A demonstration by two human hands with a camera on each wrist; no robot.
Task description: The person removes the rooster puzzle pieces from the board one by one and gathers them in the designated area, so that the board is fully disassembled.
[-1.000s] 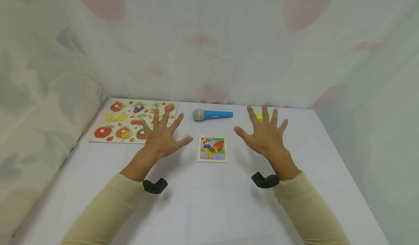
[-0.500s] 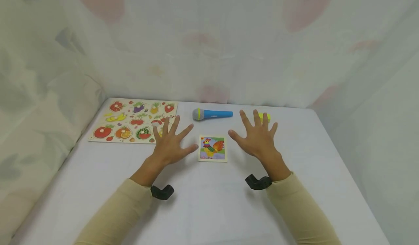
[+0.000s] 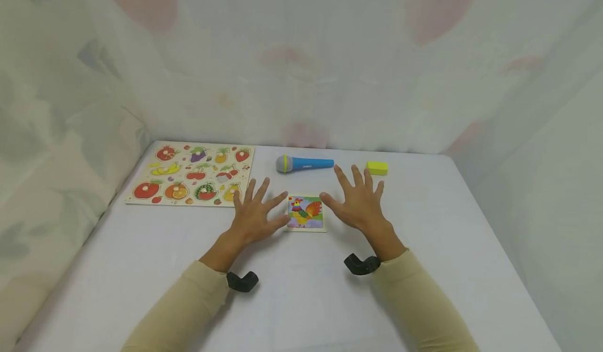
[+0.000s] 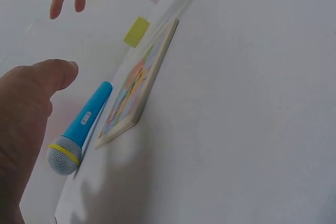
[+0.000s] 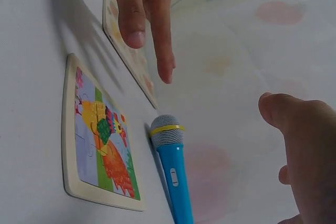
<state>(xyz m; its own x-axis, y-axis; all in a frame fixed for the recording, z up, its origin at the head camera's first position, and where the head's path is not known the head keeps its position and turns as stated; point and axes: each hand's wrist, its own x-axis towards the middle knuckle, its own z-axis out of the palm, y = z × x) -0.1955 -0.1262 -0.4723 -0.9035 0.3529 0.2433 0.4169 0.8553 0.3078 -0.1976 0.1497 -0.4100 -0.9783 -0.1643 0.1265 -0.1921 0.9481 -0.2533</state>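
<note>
Between the two hands, a small square jigsaw puzzle (image 3: 306,213) with a rooster picture lies flat in its pale frame. My left hand (image 3: 255,218) hovers over the table at its left side, fingers spread, the thumb tip overlapping the puzzle's left edge in the head view. On the other side my right hand (image 3: 360,203) is held above the table with fingers spread and nothing in it. In the right wrist view the puzzle (image 5: 105,135) shows visible piece lines. Behind it lies a toy microphone (image 3: 308,163), blue with a grey head and a yellow ring.
A fruit knob-puzzle board (image 3: 219,183) lies at the back left of the white table (image 3: 301,299). Beyond the right fingertips sits a yellow block (image 3: 377,168). Patterned cloth (image 3: 301,95) hangs behind and at both sides.
Both hands have moved inward and slightly nearer the person, closer to the rooster puzzle. The yellow block and the fruit board are now less covered by the fingers.
</note>
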